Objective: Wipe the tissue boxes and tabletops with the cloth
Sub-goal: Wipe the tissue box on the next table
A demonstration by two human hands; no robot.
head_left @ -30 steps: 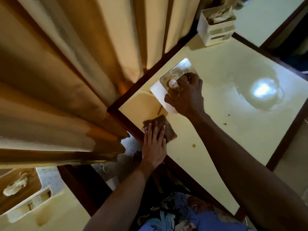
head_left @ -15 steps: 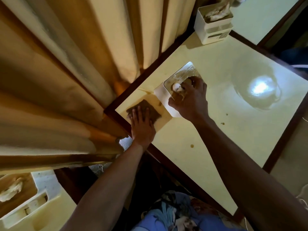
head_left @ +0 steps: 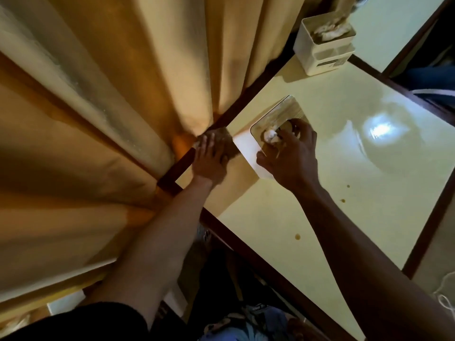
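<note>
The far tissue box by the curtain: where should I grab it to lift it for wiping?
Probably take the far tissue box by its two plain side walls, fingers coming straight down from above. It stands upright on the tabletop with tissue bunched in its open top, so a grip across the top would crush that. The curtain crowds its left side, so approach from the right.

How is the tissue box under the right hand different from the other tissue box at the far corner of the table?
The near tissue box is gripped by the right hand and tipped, its wood-look top facing the camera; the far tissue box stands upright and untouched at the far corner. The near one sits by the cloth under the left hand; the far one stands apart from it. Both are white, on the same cream tabletop, with tissue showing on top.
</note>
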